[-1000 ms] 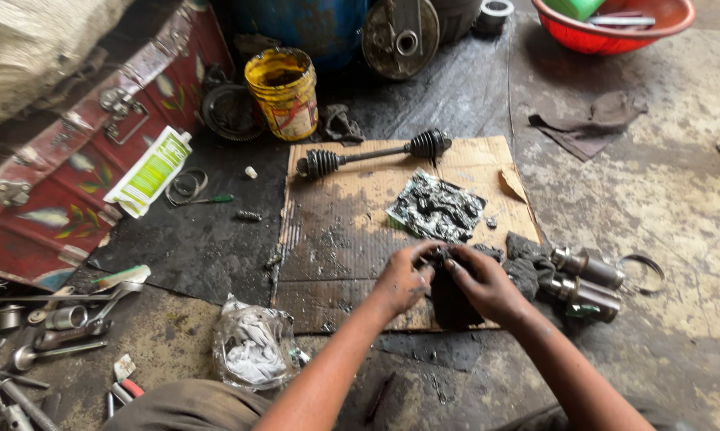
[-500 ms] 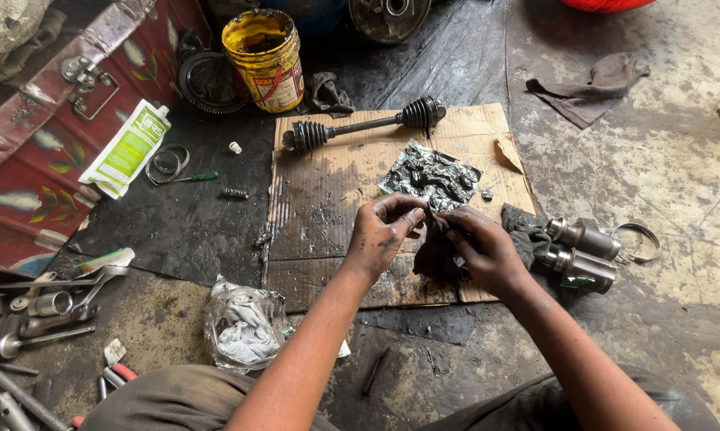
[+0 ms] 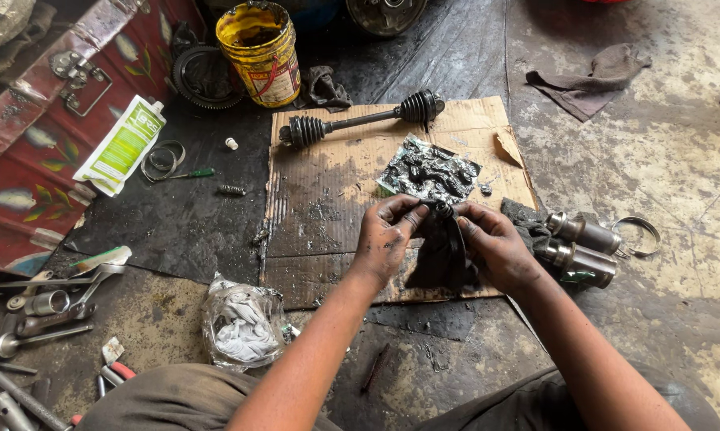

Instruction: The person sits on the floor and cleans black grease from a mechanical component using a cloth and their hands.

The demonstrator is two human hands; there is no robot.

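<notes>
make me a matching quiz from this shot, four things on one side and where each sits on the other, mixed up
Things:
1. bucket
2. axle shaft
3. rubber boot
4. plastic bag

Places:
A. lying across the far edge of the cardboard
B. held between the left hand and right hand
C. on the floor near the left forearm
D. standing upright beyond the cardboard, on the black sheet

Pairs: 1-D, 2-A, 3-B, 4-C
</notes>
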